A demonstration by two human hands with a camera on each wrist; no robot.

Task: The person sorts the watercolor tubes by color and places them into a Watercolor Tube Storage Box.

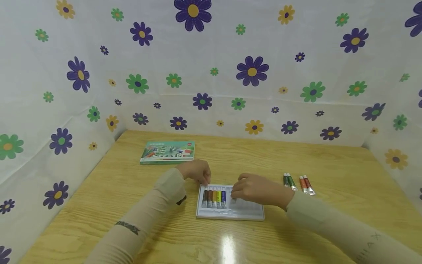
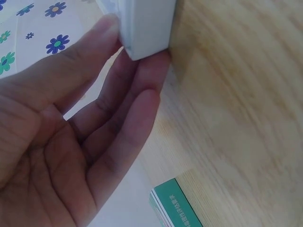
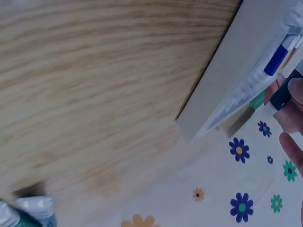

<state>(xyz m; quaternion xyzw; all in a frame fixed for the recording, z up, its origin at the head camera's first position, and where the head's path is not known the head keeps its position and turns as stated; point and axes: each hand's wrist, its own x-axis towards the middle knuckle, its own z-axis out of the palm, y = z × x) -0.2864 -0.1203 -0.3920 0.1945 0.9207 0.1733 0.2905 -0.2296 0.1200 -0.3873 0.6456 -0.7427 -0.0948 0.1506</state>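
A white plastic tray (image 1: pixel 230 215) lies on the table with several paint tubes (image 1: pixel 214 198) lined up in its left half, running from dark brown through ochre and yellow to blue. My left hand (image 1: pixel 196 171) is at the tray's far left corner; in the left wrist view its thumb and fingers (image 2: pixel 128 118) pinch that corner. Over the middle of the tray, my right hand (image 1: pixel 258 189) holds a dark blue-green paint tube (image 3: pixel 282 96) between thumb and fingers, just right of the blue tube (image 3: pixel 275 60) in its slot. The right hand's fingers partly leave the right wrist view.
Right of the tray lie two green tubes (image 1: pixel 291 182) and, beside them, two red-orange tubes (image 1: pixel 306 184). A green printed box (image 1: pixel 168 151) rests at the back left. Flower-patterned cloth (image 1: pixel 224 73) closes off the table's back and sides.
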